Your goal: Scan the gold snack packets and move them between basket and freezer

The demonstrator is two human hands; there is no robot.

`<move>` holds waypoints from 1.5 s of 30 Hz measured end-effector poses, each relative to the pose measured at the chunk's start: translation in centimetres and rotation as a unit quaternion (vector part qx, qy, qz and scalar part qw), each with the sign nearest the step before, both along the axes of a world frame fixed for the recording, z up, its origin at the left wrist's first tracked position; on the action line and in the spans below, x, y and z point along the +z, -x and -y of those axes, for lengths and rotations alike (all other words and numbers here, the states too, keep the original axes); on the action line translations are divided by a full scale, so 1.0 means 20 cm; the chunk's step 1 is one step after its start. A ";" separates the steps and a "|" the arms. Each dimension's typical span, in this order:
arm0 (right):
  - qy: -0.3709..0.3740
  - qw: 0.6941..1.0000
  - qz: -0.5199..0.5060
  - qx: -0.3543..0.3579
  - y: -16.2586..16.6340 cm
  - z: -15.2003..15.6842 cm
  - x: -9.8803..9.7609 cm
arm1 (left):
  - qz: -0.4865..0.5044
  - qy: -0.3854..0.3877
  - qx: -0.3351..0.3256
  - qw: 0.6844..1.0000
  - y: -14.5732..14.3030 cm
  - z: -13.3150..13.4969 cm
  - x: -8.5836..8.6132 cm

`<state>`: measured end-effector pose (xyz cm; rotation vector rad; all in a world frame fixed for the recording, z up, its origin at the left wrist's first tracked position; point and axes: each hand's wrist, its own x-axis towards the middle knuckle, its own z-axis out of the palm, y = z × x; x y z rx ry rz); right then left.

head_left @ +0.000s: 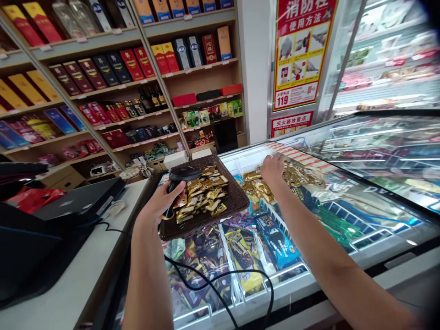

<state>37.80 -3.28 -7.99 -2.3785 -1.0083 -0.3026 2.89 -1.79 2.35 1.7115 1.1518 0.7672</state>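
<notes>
My left hand [161, 201] is wrapped round the handle of a black handheld barcode scanner [185, 173], at the left edge of a brown woven basket [239, 195]. Small gold-wrapped packets [206, 192] are heaped in the basket, which rests on the freezer's glass top. To its right, my right hand [273, 168] is closed with curled fingers at the edge of a clear plastic bag [305, 175] of similar gold packets. More gold packets [257, 185] lie just left of that hand. Its fingertips are partly hidden.
Bagged frozen goods fill wire baskets inside the chest freezer [347, 270]. A black cable [220, 277] loops across its front. At left, a counter [103, 256] carries dark equipment and a red bag [37, 199]. Shelves [195, 68] of boxed goods stand behind.
</notes>
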 end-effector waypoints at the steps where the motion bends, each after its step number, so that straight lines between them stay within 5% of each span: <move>1: 0.012 1.000 0.006 0.023 0.04 0.00 0.01 | 0.003 -0.001 0.026 1.000 0.01 0.00 0.00; 5: 0.043 0.984 0.015 0.174 0.28 -0.07 0.08 | 0.033 -0.017 0.132 0.991 0.07 -0.02 0.00; 9: 0.104 0.955 -0.043 0.275 0.63 -0.19 0.15 | 0.053 -0.028 0.152 0.987 0.12 -0.05 -0.02; 13: 0.173 0.935 -0.113 0.289 0.91 -0.32 0.19 | 0.054 -0.038 0.126 0.990 0.11 -0.03 -0.01; 18: 0.087 0.945 -0.197 0.244 1.04 -0.44 0.15 | 0.047 -0.034 0.096 0.994 0.08 0.02 0.01; 22: -0.004 0.894 -0.378 0.242 0.93 -0.43 0.14 | 0.057 -0.023 0.092 0.994 0.07 0.02 0.00; 32: -0.153 0.795 -0.515 0.282 0.27 -0.04 0.19 | 0.081 -0.038 0.069 0.994 -0.04 0.00 0.00; 37: -0.169 0.794 -0.518 0.269 0.13 0.04 0.24 | 0.072 -0.055 0.012 0.996 -0.14 0.06 0.01; 45: -0.157 0.799 -0.512 0.274 0.12 0.08 0.28 | 0.032 -0.064 -0.049 0.996 -0.25 0.13 -0.03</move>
